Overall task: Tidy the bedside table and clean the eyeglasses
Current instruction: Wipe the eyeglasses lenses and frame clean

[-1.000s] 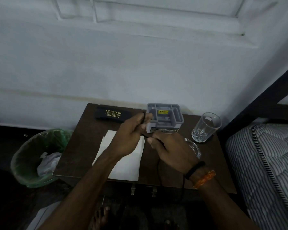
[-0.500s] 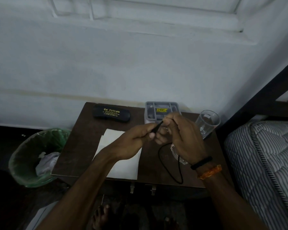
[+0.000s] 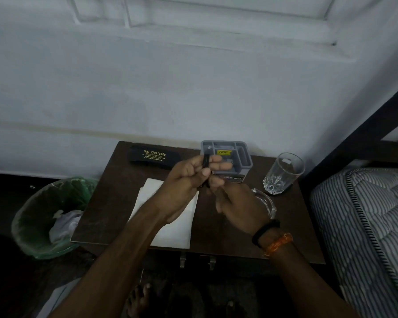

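Observation:
My left hand (image 3: 186,180) is raised over the middle of the dark wooden bedside table (image 3: 106,203) and is closed on a bunched black cable (image 3: 206,167), held upright between thumb and fingers. My right hand (image 3: 239,204) sits just below and to the right, blurred, with its fingertips near the cable's lower end; whether it grips the cable is unclear. A black eyeglass case (image 3: 154,157) with gold lettering lies at the table's back left. No eyeglasses are visible.
A grey compartment organiser (image 3: 241,154) stands at the back centre, with a glass tumbler (image 3: 283,173) to its right and a glass ashtray (image 3: 268,204) in front of that. White paper (image 3: 175,228) lies under my left forearm. A green-lined bin (image 3: 46,216) stands left, a striped mattress (image 3: 365,226) right.
The loose cable loop that hung across the table front is now gathered into a bundle in my left hand. My right hand has dropped from beside the organiser to below the left.

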